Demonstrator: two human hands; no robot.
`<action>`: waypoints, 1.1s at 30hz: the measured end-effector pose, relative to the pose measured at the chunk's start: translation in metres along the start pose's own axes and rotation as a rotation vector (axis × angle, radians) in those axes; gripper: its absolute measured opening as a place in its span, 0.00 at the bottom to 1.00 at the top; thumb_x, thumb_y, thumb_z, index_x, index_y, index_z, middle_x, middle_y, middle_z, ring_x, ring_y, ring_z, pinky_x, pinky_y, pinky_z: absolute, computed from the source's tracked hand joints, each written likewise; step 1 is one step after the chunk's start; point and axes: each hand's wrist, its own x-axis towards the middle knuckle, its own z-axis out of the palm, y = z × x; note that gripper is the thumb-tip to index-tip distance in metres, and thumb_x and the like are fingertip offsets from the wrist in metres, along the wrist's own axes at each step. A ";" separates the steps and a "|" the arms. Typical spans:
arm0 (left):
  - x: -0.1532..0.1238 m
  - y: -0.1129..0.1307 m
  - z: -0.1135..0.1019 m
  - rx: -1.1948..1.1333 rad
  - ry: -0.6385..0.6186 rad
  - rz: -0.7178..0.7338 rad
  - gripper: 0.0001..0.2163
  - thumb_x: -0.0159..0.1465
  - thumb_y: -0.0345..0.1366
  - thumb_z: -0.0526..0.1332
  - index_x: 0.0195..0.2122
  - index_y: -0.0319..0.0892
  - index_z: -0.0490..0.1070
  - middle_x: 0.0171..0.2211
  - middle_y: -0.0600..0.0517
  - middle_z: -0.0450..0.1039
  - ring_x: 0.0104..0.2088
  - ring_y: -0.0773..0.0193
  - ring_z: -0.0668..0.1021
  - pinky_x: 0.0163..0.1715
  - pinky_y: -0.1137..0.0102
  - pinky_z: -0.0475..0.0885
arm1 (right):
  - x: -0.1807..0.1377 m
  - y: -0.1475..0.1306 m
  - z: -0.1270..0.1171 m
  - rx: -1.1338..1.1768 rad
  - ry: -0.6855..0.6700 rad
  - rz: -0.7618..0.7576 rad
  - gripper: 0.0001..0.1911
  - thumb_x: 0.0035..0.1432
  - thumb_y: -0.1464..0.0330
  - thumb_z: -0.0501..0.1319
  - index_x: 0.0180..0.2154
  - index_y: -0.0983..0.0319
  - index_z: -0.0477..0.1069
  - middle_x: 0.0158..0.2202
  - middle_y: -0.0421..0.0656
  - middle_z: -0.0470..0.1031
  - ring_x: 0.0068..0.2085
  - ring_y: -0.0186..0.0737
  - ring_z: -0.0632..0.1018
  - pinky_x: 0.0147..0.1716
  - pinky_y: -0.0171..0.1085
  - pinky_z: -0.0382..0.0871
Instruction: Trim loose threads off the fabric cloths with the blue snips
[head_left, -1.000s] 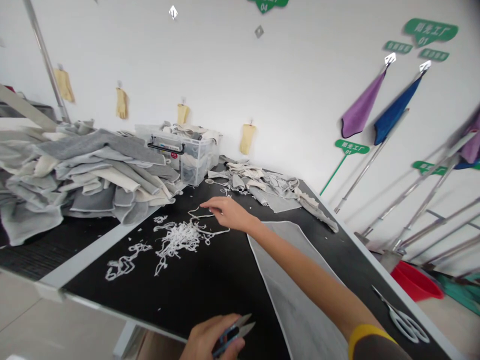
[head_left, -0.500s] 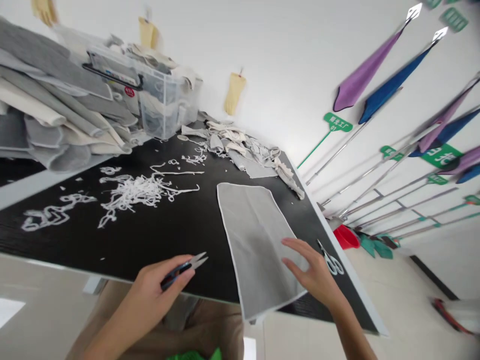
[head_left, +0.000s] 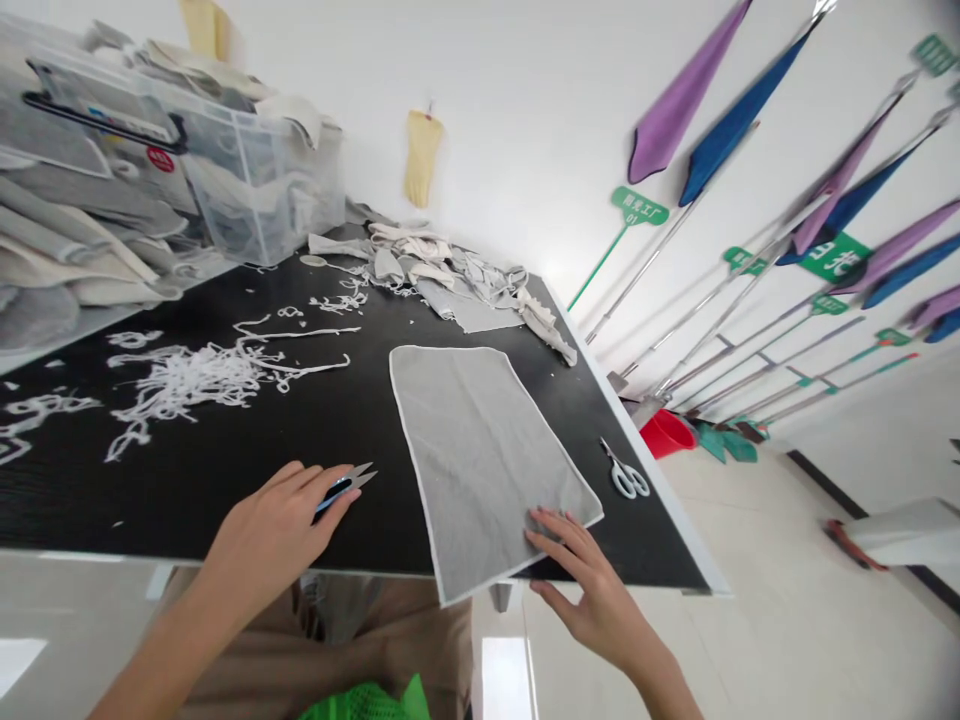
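A grey cloth [head_left: 480,440] with a white edge lies flat on the black table, its near left corner hanging slightly past the table's front edge. My right hand [head_left: 592,590] rests its fingertips on the cloth's near right part, fingers apart, with the thumb lower, beyond the near edge. To the left of the cloth, my left hand [head_left: 277,530] is closed around a pair of thread snips [head_left: 346,487], blades pointing right toward the cloth and not touching it. Light-handled scissors [head_left: 625,472] lie right of the cloth.
White thread scraps [head_left: 199,380] are heaped on the left of the table [head_left: 315,430]. Crumpled grey and cream cloths [head_left: 450,270] lie along the back. A clear plastic box [head_left: 247,180] full of cloth stands back left. Mops and a red bucket [head_left: 667,433] are beyond the right edge.
My right hand has moved down toward the cloth's near edge and touches it. The cloth lies flatter, its near right corner now spread out. The camera view has shifted to the right.
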 end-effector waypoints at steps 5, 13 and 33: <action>-0.001 0.001 -0.003 0.070 0.032 0.035 0.19 0.70 0.47 0.51 0.52 0.43 0.74 0.38 0.48 0.76 0.41 0.55 0.75 0.40 0.62 0.69 | 0.007 -0.003 -0.011 0.014 -0.044 -0.026 0.28 0.63 0.65 0.60 0.63 0.54 0.61 0.67 0.47 0.60 0.66 0.50 0.62 0.64 0.56 0.59; 0.003 -0.008 0.002 0.112 0.023 0.069 0.19 0.69 0.43 0.53 0.57 0.44 0.73 0.37 0.46 0.70 0.36 0.55 0.73 0.41 0.59 0.70 | 0.010 0.029 -0.030 -0.099 -0.107 -0.084 0.32 0.58 0.82 0.48 0.61 0.56 0.65 0.65 0.46 0.62 0.65 0.45 0.65 0.60 0.49 0.68; -0.022 0.150 0.027 -0.198 -0.055 0.499 0.17 0.65 0.26 0.56 0.55 0.39 0.70 0.49 0.46 0.74 0.48 0.53 0.74 0.48 0.59 0.68 | 0.029 0.027 -0.019 -0.042 0.224 -0.114 0.15 0.53 0.83 0.48 0.32 0.60 0.66 0.29 0.44 0.70 0.33 0.42 0.71 0.32 0.40 0.66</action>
